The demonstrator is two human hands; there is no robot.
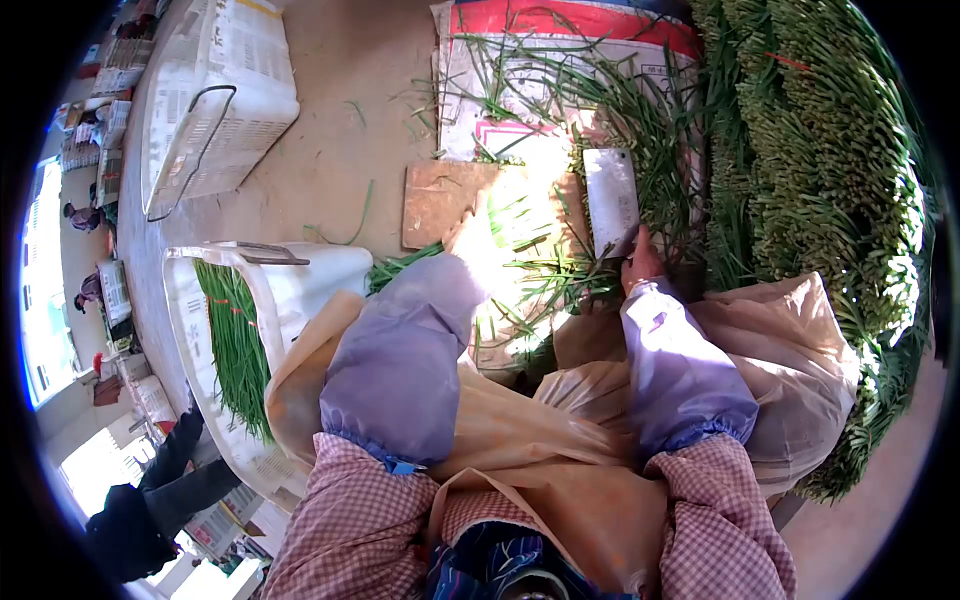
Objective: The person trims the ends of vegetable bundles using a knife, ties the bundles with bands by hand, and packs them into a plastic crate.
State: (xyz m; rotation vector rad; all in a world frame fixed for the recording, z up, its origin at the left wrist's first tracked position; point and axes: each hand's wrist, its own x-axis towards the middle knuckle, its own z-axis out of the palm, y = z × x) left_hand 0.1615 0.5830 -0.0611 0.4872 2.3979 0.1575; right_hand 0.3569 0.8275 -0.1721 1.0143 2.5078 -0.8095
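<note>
My right hand (643,264) is wrapped round the handle end of a cleaver (612,198), whose broad, pale blade stands over the right end of a wooden board (433,205). My left hand (467,232) rests at the front of the board, partly washed out by sunlight. It is closed over a bunch of thin green stalks (405,266), which look like garlic scapes. The stalks show on both sides of the hand, but the fingertips are lost in the glare. Loose green trimmings (560,285) lie below the board between my hands.
A white crate (262,300) of tied green stalks (237,340) stands at my left knee, with another white crate (235,120) beyond. Scraps cover a printed sack (570,20) behind the board. A tall stack of green bundles (820,150) rises at right. A person (130,530) is at far left.
</note>
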